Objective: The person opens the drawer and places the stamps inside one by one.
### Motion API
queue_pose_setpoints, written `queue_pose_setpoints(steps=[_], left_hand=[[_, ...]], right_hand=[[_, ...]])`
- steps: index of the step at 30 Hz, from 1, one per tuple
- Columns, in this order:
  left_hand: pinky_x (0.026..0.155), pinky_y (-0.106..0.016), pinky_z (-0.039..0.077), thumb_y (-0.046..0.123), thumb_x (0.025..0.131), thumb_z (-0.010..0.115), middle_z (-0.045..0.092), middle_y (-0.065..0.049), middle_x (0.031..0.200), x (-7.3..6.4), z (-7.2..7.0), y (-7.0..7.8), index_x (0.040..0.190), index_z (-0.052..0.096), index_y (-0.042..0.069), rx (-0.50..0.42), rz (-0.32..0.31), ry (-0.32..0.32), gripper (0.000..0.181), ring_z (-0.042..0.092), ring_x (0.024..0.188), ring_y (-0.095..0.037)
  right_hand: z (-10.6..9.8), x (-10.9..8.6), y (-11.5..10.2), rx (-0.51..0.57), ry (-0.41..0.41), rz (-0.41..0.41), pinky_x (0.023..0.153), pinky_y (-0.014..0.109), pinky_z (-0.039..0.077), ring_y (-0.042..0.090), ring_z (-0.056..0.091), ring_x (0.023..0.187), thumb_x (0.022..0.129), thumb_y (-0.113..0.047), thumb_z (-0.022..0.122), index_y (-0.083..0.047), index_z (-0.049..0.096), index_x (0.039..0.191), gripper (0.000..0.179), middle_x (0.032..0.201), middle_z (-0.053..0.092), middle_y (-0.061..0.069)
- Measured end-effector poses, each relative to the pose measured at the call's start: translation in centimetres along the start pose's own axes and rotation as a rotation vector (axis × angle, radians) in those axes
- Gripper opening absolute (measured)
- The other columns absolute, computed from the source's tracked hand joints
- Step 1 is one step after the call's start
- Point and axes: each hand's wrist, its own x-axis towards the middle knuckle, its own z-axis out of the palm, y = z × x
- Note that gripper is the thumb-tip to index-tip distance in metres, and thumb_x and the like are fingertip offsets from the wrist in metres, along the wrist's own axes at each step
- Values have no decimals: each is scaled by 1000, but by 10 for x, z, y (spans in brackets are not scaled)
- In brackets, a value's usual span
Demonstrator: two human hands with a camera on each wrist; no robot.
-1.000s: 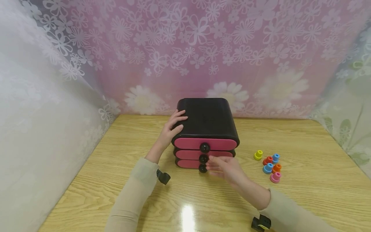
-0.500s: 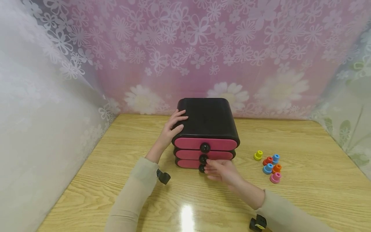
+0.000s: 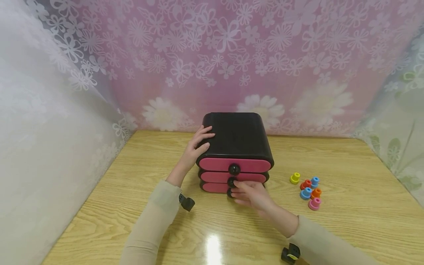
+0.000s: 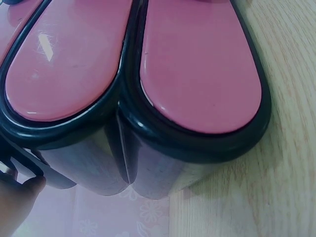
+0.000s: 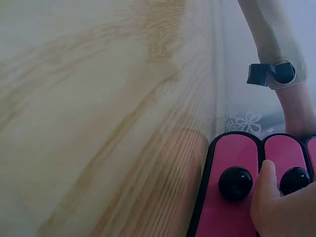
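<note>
A small black drawer cabinet [image 3: 235, 134] with three pink drawer fronts and round black knobs stands on the wooden table. All three drawers look closed. My left hand [image 3: 193, 149] rests on the cabinet's top left edge, its fingers spread and nearly straight; in the left wrist view only part of that hand [image 4: 17, 200] shows. At the middle knob [image 3: 232, 182], the thumb and fingers of my right hand [image 3: 254, 195] pinch from the right. In the right wrist view a finger lies between the bottom knob [image 5: 235, 183] and the middle one. The right hand partly covers the bottom knob in the head view.
Several small coloured stepped pegs stand right of the cabinet, among them a yellow one [image 3: 295, 178], an orange one [image 3: 316, 193] and a pink one [image 3: 314, 203]. Flowered cloth [image 3: 212, 55] hangs behind the table [image 3: 132, 191] and at both sides.
My right hand has moved slightly left and closed in on the middle knob. The left hand and the cabinet stay where they were.
</note>
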Motion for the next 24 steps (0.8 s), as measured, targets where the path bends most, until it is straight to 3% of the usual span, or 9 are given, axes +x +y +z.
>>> queue_pose_setpoints(steps=[7, 15, 24], left_hand=[[101, -55, 6, 0, 89, 42, 25, -30, 135, 0, 0, 1, 117, 45, -17, 5, -5, 0, 33, 1, 130, -39], [102, -52, 6, -11, 85, 39, 25, -31, 134, 0, 1, 1, 116, 44, -18, 12, -13, 7, 32, 2, 130, -39], [101, -53, 6, 0, 90, 42, 25, -30, 135, 0, 1, 1, 116, 44, -17, 4, -7, 3, 32, 1, 130, -39]], right_hand=[[2, 3, 1, 9, 21, -4, 74, 33, 50, 23, 61, 88, 85, -19, 57, 13, 53, 108, 40, 95, 61, 15], [3, 4, 1, 1, 40, -8, 73, 32, 50, 22, 62, 87, 85, -17, 57, 12, 55, 105, 35, 96, 62, 12], [4, 3, 1, 0, 51, -16, 73, 33, 50, 23, 62, 85, 86, -14, 56, 13, 56, 104, 32, 98, 62, 15]])
